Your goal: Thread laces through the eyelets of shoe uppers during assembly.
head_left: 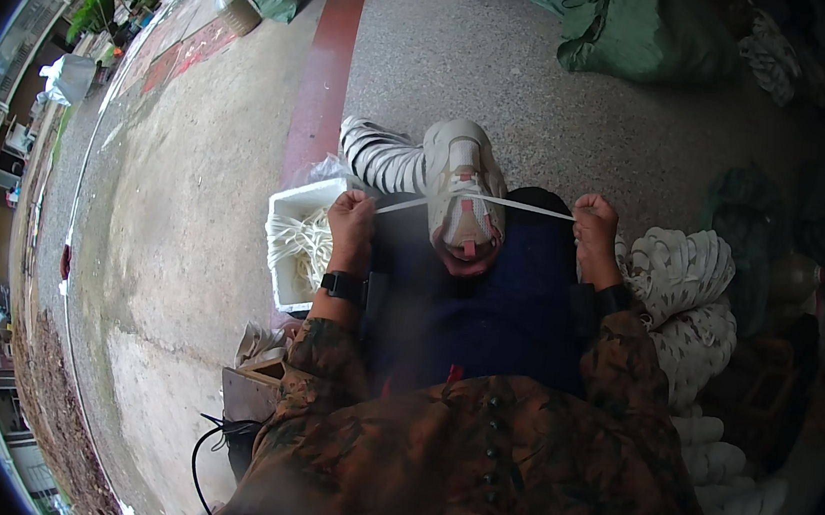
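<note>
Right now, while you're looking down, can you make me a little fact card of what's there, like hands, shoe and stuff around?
Left hand: the left hand pinches one side of a white lace
Right hand: the right hand pinches the other side
Lace: stretched out both ways across the shoe
Shoe: pale with pink trim, between the hands
Left side: white box with tangled pale strands
Right side: pale stacked bundles
Farther off: big green sack on the ground
</note>
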`<state>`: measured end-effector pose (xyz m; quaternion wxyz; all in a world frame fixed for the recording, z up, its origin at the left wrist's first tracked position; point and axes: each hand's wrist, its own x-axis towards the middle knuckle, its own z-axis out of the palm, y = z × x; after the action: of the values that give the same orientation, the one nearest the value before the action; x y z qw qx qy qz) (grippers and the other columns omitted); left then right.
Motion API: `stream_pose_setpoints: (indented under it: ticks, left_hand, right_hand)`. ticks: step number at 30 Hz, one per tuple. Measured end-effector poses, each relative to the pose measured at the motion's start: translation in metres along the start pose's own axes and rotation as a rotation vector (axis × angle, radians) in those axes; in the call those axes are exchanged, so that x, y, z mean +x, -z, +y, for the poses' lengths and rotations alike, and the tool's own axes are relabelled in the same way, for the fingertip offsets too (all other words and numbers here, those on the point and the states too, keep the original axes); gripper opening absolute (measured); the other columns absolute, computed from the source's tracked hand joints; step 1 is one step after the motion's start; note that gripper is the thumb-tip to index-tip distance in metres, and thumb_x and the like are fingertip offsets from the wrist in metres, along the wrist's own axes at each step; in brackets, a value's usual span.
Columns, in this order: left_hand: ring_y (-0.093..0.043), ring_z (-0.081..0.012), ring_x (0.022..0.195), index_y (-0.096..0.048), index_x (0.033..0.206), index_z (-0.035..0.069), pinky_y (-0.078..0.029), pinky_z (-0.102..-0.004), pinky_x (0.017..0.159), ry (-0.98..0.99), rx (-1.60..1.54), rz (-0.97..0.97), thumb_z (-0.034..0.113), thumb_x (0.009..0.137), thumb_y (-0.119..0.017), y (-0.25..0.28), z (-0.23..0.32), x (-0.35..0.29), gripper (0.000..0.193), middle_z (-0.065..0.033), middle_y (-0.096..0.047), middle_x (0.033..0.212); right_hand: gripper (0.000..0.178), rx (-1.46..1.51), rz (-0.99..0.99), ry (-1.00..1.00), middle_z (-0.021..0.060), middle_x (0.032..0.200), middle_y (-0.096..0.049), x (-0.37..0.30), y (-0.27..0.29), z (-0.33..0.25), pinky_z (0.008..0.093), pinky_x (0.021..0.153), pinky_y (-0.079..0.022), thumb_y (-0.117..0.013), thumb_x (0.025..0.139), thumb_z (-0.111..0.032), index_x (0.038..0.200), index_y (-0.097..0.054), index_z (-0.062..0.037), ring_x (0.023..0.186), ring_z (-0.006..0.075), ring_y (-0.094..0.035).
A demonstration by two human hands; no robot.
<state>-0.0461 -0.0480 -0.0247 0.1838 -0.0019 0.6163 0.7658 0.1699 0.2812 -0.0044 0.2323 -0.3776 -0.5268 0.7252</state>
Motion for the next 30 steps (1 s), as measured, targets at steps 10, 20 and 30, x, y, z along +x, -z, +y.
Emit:
stream_pose_setpoints:
  ticks: [10,20,30]
  left_hand:
    - [-0.064,-0.0283,0.079,-0.062,0.095,0.002,-0.049,-0.0343,0.071,-0.697,1.11,-0.493,0.026,0.088,-0.057,-0.057,0.042,-0.04,0.025,-0.0135,-0.066,0.085]
    - [-0.062,-0.0255,0.072,-0.058,0.073,0.012,-0.05,-0.0361,0.058,-0.876,1.339,-0.425,0.017,0.073,-0.062,-0.085,0.056,-0.027,0.007,-0.0049,-0.059,0.075]
    - [-0.061,-0.0321,0.066,-0.057,0.071,0.009,-0.049,-0.0402,0.056,-0.967,1.243,-0.455,0.019,0.075,-0.063,-0.095,0.063,-0.018,0.013,-0.0107,-0.058,0.07]
  right_hand:
    - [0.024,-0.981,-0.288,0.71,0.0178,0.088,-0.059,-0.026,-0.057,-0.021,0.0419,0.072,-0.046,-0.069,0.071,-0.01,0.089,-0.055,-0.0029,0.086,0.0368,-0.057]
    - [0.022,-1.265,-0.528,0.633,0.0226,0.08,-0.063,-0.033,-0.121,-0.035,0.0458,0.072,-0.049,-0.058,0.081,-0.023,0.085,-0.064,-0.0032,0.08,0.0394,-0.062]
    - [0.02,-1.021,-0.657,-0.013,0.01,0.061,-0.06,0.003,-0.136,-0.032,0.0331,0.05,-0.045,-0.056,0.081,-0.014,0.067,-0.06,0.0002,0.056,0.0202,-0.06]
